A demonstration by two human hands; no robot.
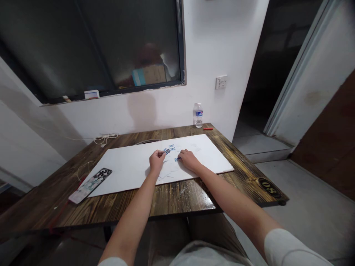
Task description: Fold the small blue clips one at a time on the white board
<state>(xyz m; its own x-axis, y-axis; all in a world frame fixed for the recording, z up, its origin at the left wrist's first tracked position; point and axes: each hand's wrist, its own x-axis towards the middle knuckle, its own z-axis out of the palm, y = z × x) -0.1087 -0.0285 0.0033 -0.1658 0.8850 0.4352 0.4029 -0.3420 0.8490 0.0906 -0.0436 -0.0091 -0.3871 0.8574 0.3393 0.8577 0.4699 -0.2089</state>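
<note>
On the white board [122,166] lying on the worktop [177,199], the left hand [157,161] holds a few blue-edged pieces [166,151] pinched between its fingers. The right hand [189,160] rests its bunched fingers at the right end of a short near row [176,160]; whether they grip one cannot be told. Two more short rows [172,149] lie between the hands, slightly farther off.

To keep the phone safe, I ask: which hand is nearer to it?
Left. The left hand is right of the phone, over the white board; the right hand is farther right.
</note>
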